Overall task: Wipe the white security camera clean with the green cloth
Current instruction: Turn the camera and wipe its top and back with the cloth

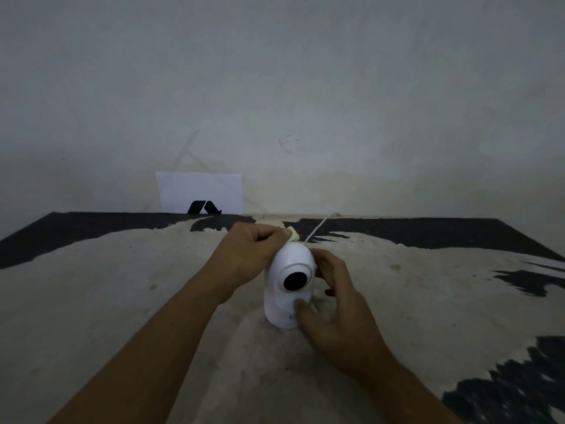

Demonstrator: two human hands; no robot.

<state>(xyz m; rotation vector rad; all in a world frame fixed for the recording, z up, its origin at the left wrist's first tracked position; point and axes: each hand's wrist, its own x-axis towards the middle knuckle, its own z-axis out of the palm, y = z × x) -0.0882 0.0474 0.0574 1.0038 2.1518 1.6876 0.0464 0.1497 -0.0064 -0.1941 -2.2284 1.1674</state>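
The white security camera [290, 286] stands upright at the middle of the table, its round black lens facing me. My left hand [247, 255] is closed around the green cloth [292, 235], of which only a small corner shows, pressed against the camera's upper back left. My right hand [333, 307] grips the camera from the right, thumb on the lower front of the body and fingers wrapped behind it. A thin white cable [318, 226] runs from behind the camera toward the wall.
The table [122, 301] has a worn beige top with black patches along its far edge and at the right. A white sheet with a black logo [200, 192] leans against the grey wall at the back.
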